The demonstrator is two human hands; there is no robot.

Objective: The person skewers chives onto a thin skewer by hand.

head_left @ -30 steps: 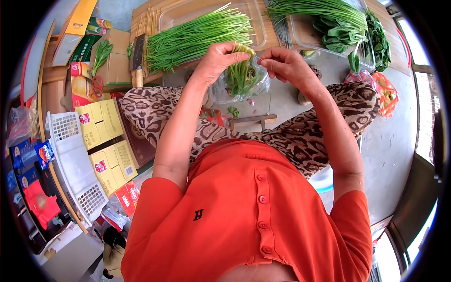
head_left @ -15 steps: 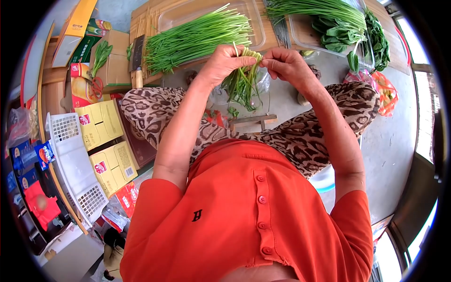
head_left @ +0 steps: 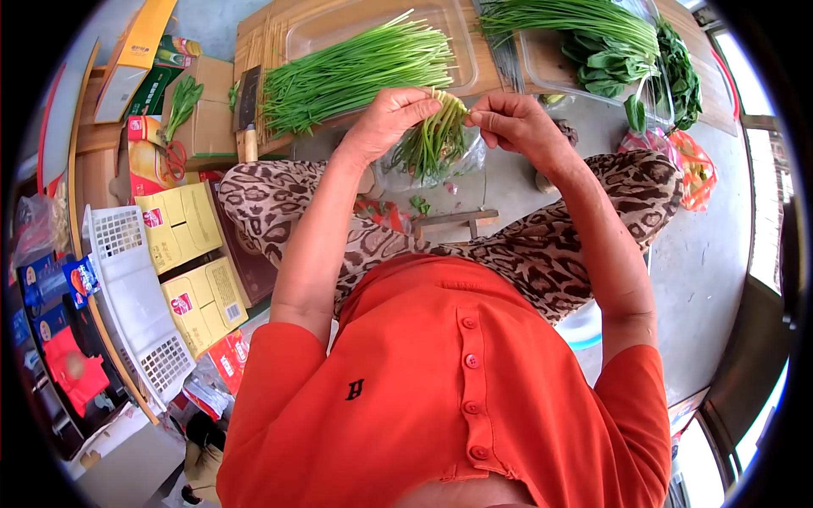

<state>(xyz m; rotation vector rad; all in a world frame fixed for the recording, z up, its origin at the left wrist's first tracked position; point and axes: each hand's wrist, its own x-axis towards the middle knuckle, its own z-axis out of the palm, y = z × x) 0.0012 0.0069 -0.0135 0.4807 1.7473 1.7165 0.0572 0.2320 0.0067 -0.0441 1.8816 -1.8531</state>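
Between my two hands hangs a row of green stems (head_left: 430, 144), threaded close together with their pale ends up and leafy ends down. My left hand (head_left: 391, 121) pinches the row's left end between thumb and fingers. At the right end, my right hand (head_left: 510, 123) is closed by thumb and forefinger; whatever thin thing it pinches is too small to name. Below the stems is a clear plastic bag (head_left: 468, 163). A big pile of long green chives (head_left: 360, 72) lies on the wooden table (head_left: 251, 42) just beyond my hands.
A cleaver (head_left: 248, 106) and thin wooden sticks lie at the table's left. Metal skewers (head_left: 501, 51) lie between two clear trays. Leafy greens (head_left: 597, 63) fill the right tray. Cartons (head_left: 178, 222) and a white basket (head_left: 135, 292) stand left. A small wooden stool (head_left: 457, 218) is between my knees.
The stems swung and spread toward me, then drew back into a tighter bunch. My left hand has moved slightly toward me and left; my right hand has shifted a little.
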